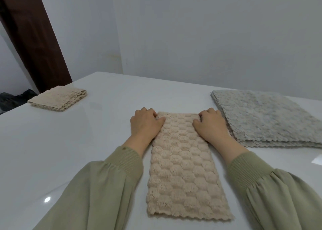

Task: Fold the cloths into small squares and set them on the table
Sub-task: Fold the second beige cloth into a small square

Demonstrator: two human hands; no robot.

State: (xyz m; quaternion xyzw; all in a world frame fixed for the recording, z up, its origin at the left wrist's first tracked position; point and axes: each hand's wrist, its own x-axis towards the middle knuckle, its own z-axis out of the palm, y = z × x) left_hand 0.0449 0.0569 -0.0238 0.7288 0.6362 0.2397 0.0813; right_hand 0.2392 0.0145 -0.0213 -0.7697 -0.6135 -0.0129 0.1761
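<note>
A beige cloth (183, 163), folded into a long narrow strip, is being held flat on the white tabletop (69, 142), its length running away from the person. Its far left corner is being pinched by the left hand (145, 123), the fingers (148, 110) curled over the far edge and the thumb laid on top. Its far right corner is being pinched likewise by the right hand (210, 125), its fingers (207, 112) curled close together. A folded beige square (58, 98) is being carried at the tabletop's far left, well apart. Grey cloths (266, 116) are being carried in a flat stack just beside the right hand. Both wrists are being covered by green sleeves (104, 186)
</note>
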